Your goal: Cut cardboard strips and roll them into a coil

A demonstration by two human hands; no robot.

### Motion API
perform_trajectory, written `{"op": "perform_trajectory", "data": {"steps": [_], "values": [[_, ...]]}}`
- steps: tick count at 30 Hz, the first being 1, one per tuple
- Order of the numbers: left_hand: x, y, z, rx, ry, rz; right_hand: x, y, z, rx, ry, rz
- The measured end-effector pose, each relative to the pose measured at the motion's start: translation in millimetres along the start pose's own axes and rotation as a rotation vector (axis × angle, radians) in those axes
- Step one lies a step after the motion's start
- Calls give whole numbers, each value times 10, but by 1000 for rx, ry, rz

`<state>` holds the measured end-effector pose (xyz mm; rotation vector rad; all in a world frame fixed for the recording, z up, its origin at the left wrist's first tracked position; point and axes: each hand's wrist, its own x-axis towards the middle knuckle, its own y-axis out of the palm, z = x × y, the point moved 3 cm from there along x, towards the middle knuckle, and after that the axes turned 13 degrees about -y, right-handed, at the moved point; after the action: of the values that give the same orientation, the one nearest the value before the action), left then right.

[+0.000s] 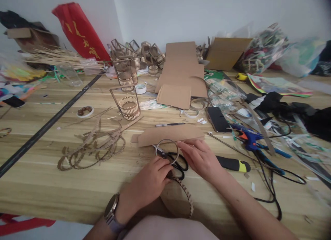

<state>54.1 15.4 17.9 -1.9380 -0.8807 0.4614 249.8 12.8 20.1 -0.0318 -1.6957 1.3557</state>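
A thin round ring (167, 140) stands up between my two hands. My left hand (152, 176), with a watch on the wrist, is closed on its lower edge. My right hand (199, 157) pinches the ring's right side between thumb and fingers. From under my left hand a notched brown cardboard strip (190, 198) curls down towards my body; whether those fingers grip it too I cannot tell. Behind the ring lie black-handled scissors (184, 161), partly covered by the ring and my left hand. A flat cardboard piece (168, 135) lies just beyond.
To the left is a tangle of notched strips (93, 148). A small slatted basket (129, 109) with a tall handle stands further back. On the right are a utility knife (232, 164), a blue glue gun (249, 138) with its cord, and a phone (218, 119). Cardboard sheets (181, 67) lie behind.
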Motion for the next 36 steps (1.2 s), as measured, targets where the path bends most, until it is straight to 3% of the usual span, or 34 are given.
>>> {"op": "perform_trajectory", "data": {"steps": [3, 9, 14, 18, 23, 27, 30, 36], "values": [[-8, 1, -6, 7, 4, 0, -67, 45, -32, 50, 38, 13], [12, -1, -5, -11, -14, -59, -102, 86, -67, 295, 397, -167], [-27, -2, 93, -76, -80, -35, -259, 22, -416, 444, 700, -391], [-34, -31, 194, -87, -96, -65, -351, -82, -584, 574, 822, -515], [36, -55, 161, -95, -100, -242, -180, 66, -140, 813, 855, -472], [42, -51, 80, -194, -72, -267, -27, 186, 217, 1152, 905, -574], [32, -55, 44, -258, -76, -261, 27, 176, 323, 1272, 931, -613], [26, -41, 14, -321, -110, -241, 60, 133, 365, 1349, 958, -563]]}}
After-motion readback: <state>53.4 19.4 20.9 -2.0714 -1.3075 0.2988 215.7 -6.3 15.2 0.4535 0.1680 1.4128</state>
